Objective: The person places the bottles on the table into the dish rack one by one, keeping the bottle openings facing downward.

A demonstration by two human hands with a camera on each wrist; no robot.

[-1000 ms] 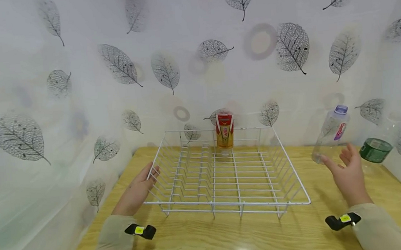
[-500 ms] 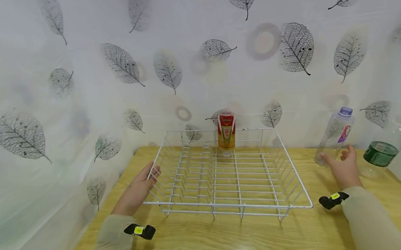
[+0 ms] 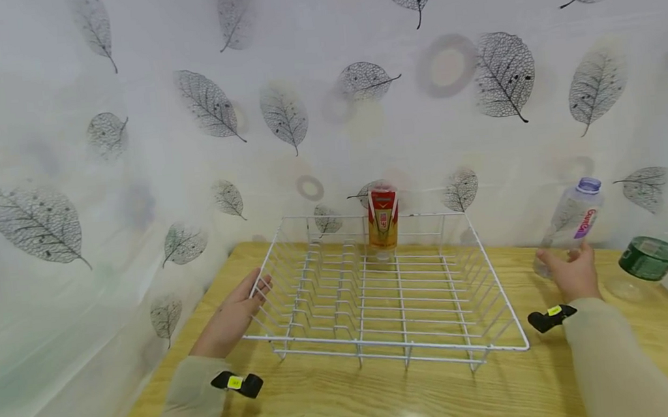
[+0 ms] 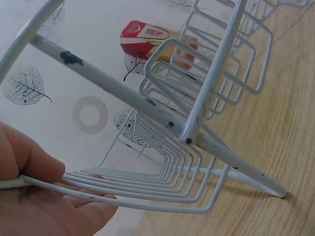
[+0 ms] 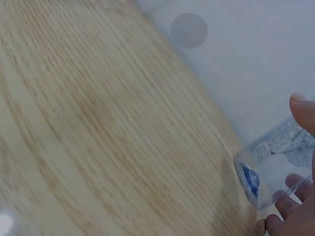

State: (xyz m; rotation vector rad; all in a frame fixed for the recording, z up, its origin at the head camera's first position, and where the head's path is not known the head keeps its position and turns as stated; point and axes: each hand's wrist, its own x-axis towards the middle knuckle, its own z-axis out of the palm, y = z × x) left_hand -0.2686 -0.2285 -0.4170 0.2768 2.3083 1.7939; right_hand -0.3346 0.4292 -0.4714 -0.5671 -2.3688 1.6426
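Note:
A white wire dish rack (image 3: 385, 347) stands on the wooden table in the head view. My left hand (image 3: 233, 311) holds its left side. In the left wrist view the thumb (image 4: 37, 160) lies over a rim wire and the fingers extend beneath the side wires. At the right, my right hand (image 3: 571, 271) is around the lower part of a clear plastic bottle (image 3: 570, 216) with a purple neck and a pink-purple logo, open at the top. The thumb is on one side and the fingers on the other. The right wrist view shows the bottle's base (image 5: 250, 179) near the table edge.
A clear bottle with a red and gold label (image 3: 383, 221) stands at the rack's back side. Right of my right hand is another clear bottle with a green label (image 3: 649, 257). A white leaf-print curtain (image 3: 329, 143) hangs behind the wooden table (image 3: 338, 411).
My right hand has moved forward and left onto the purple-necked bottle, narrowing its spread around it. The left hand stays on the dish rack. The head view has turned slightly right-to-left across the scene.

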